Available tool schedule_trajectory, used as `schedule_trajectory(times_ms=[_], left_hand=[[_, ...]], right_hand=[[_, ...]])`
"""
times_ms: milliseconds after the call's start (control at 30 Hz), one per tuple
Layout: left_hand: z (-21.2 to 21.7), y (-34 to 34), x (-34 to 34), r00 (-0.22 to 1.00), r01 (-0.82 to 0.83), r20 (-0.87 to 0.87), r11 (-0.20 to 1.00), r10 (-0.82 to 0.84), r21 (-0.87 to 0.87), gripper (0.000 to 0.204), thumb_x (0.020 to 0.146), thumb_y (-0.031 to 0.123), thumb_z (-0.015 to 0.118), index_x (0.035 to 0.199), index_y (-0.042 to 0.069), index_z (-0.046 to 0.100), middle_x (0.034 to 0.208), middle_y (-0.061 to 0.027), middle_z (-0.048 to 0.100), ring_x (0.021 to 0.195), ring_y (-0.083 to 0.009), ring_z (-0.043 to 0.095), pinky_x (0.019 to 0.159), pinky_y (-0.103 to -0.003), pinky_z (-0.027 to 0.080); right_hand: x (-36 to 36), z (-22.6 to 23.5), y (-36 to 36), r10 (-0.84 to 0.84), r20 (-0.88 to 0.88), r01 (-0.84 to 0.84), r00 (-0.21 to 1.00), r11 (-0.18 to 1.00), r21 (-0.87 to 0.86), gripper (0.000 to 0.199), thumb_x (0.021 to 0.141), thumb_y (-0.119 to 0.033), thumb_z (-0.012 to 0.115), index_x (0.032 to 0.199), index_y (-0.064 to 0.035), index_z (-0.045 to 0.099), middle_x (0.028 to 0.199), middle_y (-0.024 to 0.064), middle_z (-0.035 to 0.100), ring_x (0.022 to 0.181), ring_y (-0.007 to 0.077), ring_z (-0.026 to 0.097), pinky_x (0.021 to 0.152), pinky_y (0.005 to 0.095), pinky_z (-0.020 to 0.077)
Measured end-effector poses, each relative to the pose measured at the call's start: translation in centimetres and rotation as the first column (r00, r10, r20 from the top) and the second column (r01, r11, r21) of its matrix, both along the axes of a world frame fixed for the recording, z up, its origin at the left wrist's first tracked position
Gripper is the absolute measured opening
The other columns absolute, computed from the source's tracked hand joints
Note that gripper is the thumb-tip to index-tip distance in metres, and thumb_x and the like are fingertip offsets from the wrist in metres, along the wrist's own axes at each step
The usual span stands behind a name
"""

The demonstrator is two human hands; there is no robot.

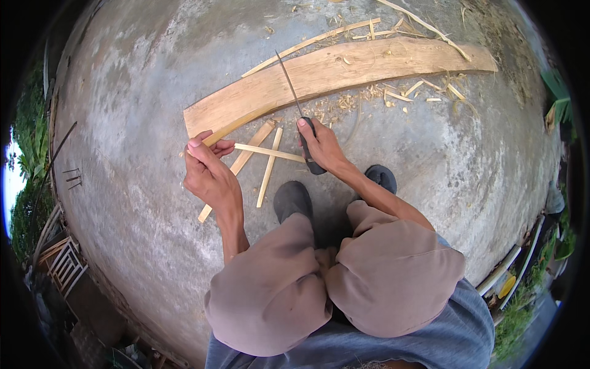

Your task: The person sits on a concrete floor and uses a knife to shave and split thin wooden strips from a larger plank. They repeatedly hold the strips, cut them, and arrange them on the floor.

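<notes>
My left hand (211, 175) is closed on the near end of a narrow yellowish wood strip (236, 123). The strip slants up to the right along the near edge of a long plank (344, 64) on the ground. In my right hand (322, 146) is a black-handled tool with a long thin blade (289, 79). Its blade points away from me and passes over the plank; whether it is a saw or a knife I cannot tell. Between my hands, loose wood sticks (268, 167) lie crossed on the ground, beside a wider flat piece (251, 147).
Shavings and offcuts (369, 95) are scattered along the plank's near side. Beyond it lie longer strips (310, 43). My dark shoes (293, 200) stand on the concrete floor (141, 123), close to the sticks. A pale slatted frame (66, 269) sits at the left rim.
</notes>
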State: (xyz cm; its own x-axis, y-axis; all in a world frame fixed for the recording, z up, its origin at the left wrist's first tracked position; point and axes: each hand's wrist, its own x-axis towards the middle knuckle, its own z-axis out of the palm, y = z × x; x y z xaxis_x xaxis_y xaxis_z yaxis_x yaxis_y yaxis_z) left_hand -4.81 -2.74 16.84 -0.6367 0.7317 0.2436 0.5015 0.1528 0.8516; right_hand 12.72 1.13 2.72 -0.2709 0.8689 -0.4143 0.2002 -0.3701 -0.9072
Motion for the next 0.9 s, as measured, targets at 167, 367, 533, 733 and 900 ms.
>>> schedule_trajectory(times_ms=[167, 367, 533, 733, 900], left_hand=[[-2.6, 1.5, -0.2, 0.991, 0.018, -0.134, 0.996, -0.029, -0.086, 0.046, 0.113, 0.025, 0.042, 0.094, -0.008, 0.067, 0.068, -0.0147, 0.070, 0.060, -0.0244, 0.070, 0.064, -0.036, 0.056], [-0.7, 1.2, 0.1, 0.937, -0.085, -0.349, 0.951, -0.025, -0.297, 0.053, 0.112, 0.027, 0.041, 0.078, -0.003, 0.069, 0.059, -0.0141, 0.067, 0.055, -0.0329, 0.067, 0.058, -0.045, 0.050], [-1.5, 1.4, 0.1, 0.905, -0.099, -0.424, 0.946, -0.044, -0.308, 0.053, 0.112, 0.027, 0.039, 0.079, -0.003, 0.069, 0.063, -0.0165, 0.068, 0.059, -0.0385, 0.067, 0.058, -0.049, 0.050], [-1.3, 1.4, -0.3, 0.918, -0.109, -0.396, 0.939, -0.031, -0.325, 0.053, 0.112, 0.027, 0.039, 0.080, -0.002, 0.070, 0.068, -0.0195, 0.069, 0.060, -0.0402, 0.068, 0.059, -0.050, 0.050], [-1.4, 1.6, -0.2, 0.921, -0.072, -0.383, 0.940, -0.066, -0.334, 0.053, 0.112, 0.027, 0.038, 0.078, -0.002, 0.067, 0.065, -0.0202, 0.067, 0.060, -0.0415, 0.067, 0.058, -0.050, 0.049]], right_hand=[[0.1, -1.0, 0.7, 0.041, 0.055, -0.043, 0.998, 0.998, 0.040, 0.063, 0.107, -0.055, 0.047, 0.098, 0.0064, 0.060, 0.067, 0.0165, 0.064, 0.062, 0.0257, 0.067, 0.062, 0.0406, 0.0535], [-2.2, 3.0, -0.3, 0.217, -0.025, -0.217, 0.976, 0.976, 0.006, 0.059, 0.105, -0.053, 0.052, 0.098, 0.0052, 0.061, 0.062, 0.0153, 0.064, 0.057, 0.0254, 0.068, 0.058, 0.0406, 0.0523], [-4.0, 4.9, -0.9, 0.271, -0.006, -0.251, 0.963, 0.900, 0.357, 0.049, 0.105, -0.044, 0.057, 0.101, 0.0039, 0.064, 0.062, 0.0147, 0.063, 0.052, 0.0216, 0.064, 0.055, 0.0379, 0.0511], [-4.4, 4.0, 0.1, 0.271, -0.009, -0.264, 0.962, 0.942, 0.208, 0.047, 0.106, -0.043, 0.056, 0.098, 0.0027, 0.064, 0.060, 0.0135, 0.060, 0.049, 0.0203, 0.061, 0.050, 0.0373, 0.0476], [-3.6, 1.5, 1.2, 0.166, 0.045, -0.171, 0.985, 0.966, 0.193, 0.049, 0.105, -0.044, 0.057, 0.097, 0.0037, 0.063, 0.060, 0.0182, 0.060, 0.054, 0.0302, 0.063, 0.055, 0.0420, 0.0496]])
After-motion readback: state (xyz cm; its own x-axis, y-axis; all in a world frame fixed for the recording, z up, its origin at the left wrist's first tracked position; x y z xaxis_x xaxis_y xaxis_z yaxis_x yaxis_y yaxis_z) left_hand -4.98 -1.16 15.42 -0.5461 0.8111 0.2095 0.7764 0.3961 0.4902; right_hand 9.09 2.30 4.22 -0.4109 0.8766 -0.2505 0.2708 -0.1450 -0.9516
